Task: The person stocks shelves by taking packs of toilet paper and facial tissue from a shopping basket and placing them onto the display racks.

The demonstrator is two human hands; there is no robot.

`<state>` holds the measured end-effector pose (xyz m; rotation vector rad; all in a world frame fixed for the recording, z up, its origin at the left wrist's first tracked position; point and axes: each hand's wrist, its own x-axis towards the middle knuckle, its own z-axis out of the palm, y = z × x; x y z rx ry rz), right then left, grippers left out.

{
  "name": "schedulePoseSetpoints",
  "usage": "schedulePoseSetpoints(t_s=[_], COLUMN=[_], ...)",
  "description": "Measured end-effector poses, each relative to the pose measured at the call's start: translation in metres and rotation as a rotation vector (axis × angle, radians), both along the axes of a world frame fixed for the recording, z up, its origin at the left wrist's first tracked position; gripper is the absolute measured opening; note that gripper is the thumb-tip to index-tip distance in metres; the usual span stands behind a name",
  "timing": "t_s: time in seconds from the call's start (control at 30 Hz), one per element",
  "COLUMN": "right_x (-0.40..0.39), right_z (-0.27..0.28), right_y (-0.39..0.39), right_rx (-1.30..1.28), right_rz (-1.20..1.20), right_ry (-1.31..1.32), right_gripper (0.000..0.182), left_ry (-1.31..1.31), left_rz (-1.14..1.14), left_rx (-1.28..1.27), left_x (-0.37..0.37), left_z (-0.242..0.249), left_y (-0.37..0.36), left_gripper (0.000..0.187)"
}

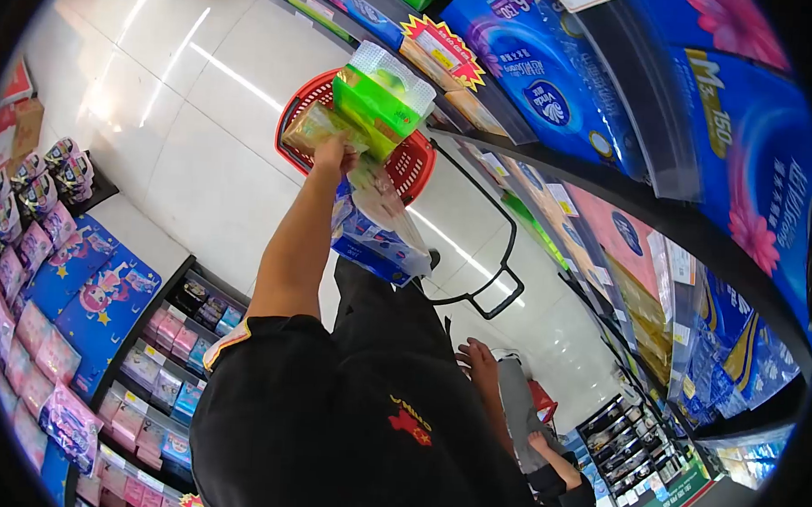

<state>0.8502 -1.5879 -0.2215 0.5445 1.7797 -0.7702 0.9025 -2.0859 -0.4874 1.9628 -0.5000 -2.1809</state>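
Observation:
My left hand (336, 153) reaches into a red basket (416, 166) on the floor. Its fingers are closed on a yellow-gold plastic-wrapped pack (315, 128). Beside that pack, a bright green pack (369, 107) stands up above the rim, with a white-and-green see-through wrapped pack (391, 73) behind it. On the near side, a blue-and-white pack (376, 243) juts out toward my legs; how it is supported is hidden. My right hand (478, 358) hangs at my side with its fingers apart, holding nothing visible.
The basket's long black pull handle (512, 249) extends to the right. Shelves of blue tissue packs (548, 101) rise close on the right. Shelves with pink packs (49, 342) stand at left. Another person in grey trousers (519, 408) is behind, near a second red basket (542, 400).

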Motion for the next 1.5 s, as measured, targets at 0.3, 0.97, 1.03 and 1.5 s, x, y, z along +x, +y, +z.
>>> schedulePoseSetpoints(t_s=[0.3, 0.97, 1.03, 1.5], right_x=[-0.019, -0.061, -0.06, -0.088], right_z=[-0.028, -0.041, -0.03, -0.048], right_y=[0.028, 0.202, 0.223, 0.349], right_rx=[-0.098, -0.674, -0.687, -1.535], right_rz=[0.071, -0.29, -0.424, -1.279], right_ry=[0.04, 0.081, 0.069, 0.111], right_gripper=[0.043, 0.049, 0.056, 0.04], left_ry=[0.07, 0.378, 0.435, 1.279], left_rz=[0.399, -0.328, -0.472, -2.048], left_rx=[-0.273, -0.821, -0.774, -1.411], left_x=[0.056, -0.011, -0.023, -0.107], left_z=[0.111, 0.425, 0.416, 0.464], left_y=[0.008, 0.403, 0.433, 0.672], left_gripper=[0.023, 0.02, 0.017, 0.021])
